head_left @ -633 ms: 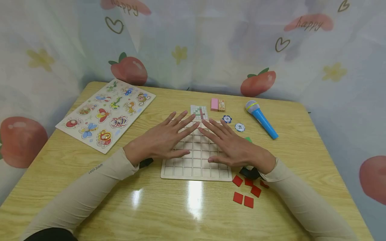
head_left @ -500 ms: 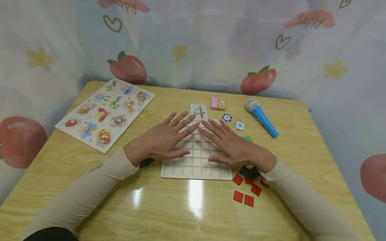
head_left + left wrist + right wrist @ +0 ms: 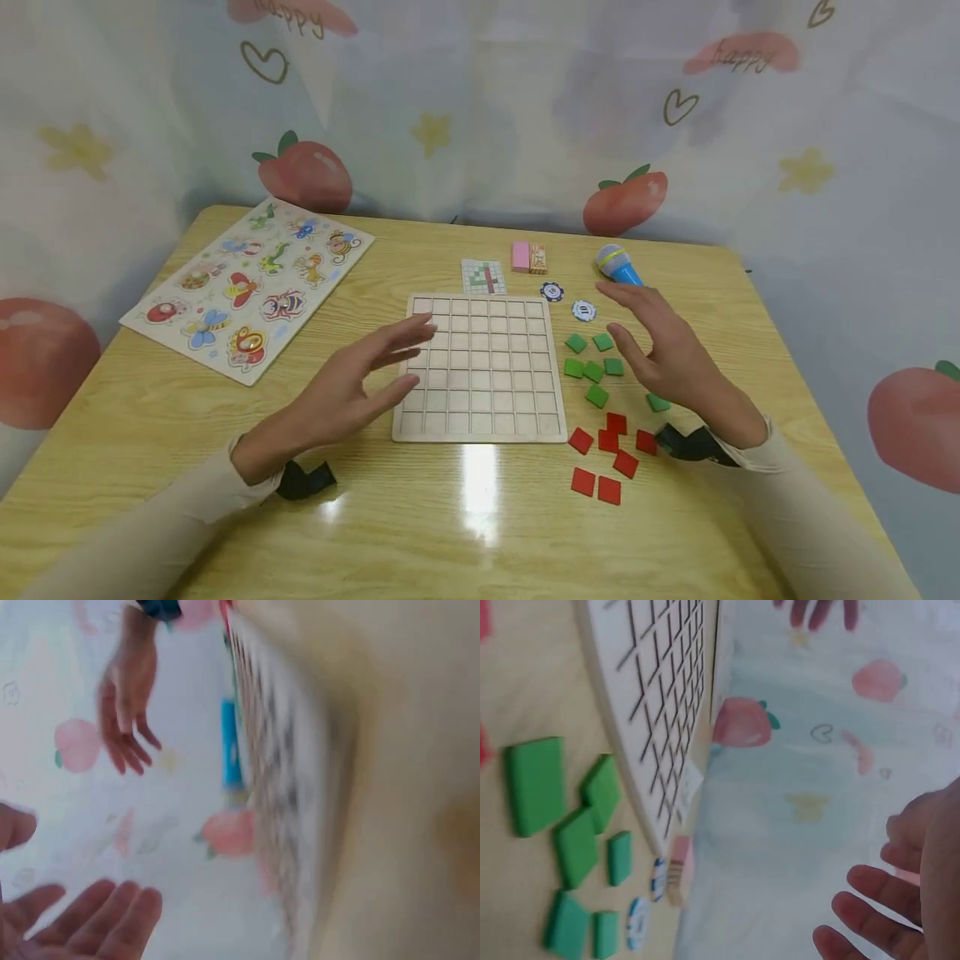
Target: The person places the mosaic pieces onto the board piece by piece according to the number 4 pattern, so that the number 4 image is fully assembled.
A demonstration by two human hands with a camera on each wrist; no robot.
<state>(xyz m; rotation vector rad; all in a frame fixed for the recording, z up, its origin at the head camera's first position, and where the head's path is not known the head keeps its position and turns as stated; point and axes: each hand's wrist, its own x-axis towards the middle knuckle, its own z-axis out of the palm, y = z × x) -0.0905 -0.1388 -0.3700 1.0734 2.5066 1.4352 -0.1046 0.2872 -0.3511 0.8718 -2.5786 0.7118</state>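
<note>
A pale wooden grid board (image 3: 480,367) lies flat in the middle of the table, its squares bare. My left hand (image 3: 360,379) hovers over the board's left edge, fingers straight and spread, holding nothing. My right hand (image 3: 660,346) is raised to the right of the board, fingers relaxed and empty, above several green tiles (image 3: 592,358). Several red tiles (image 3: 603,462) lie in front of them by the board's near right corner. In the right wrist view the board (image 3: 656,697) and green tiles (image 3: 562,825) show beside my fingers (image 3: 870,907).
An insect peg puzzle (image 3: 247,287) lies at the far left. Behind the board sit a small pattern card (image 3: 483,276), a pink and orange block (image 3: 528,257), two poker chips (image 3: 567,301) and a blue toy microphone (image 3: 617,262). A strawberry-print curtain hangs behind the table.
Both hands have lifted off the grid board and moved apart, left hand to the left, right hand to the right. The green tiles, hidden before, now show.
</note>
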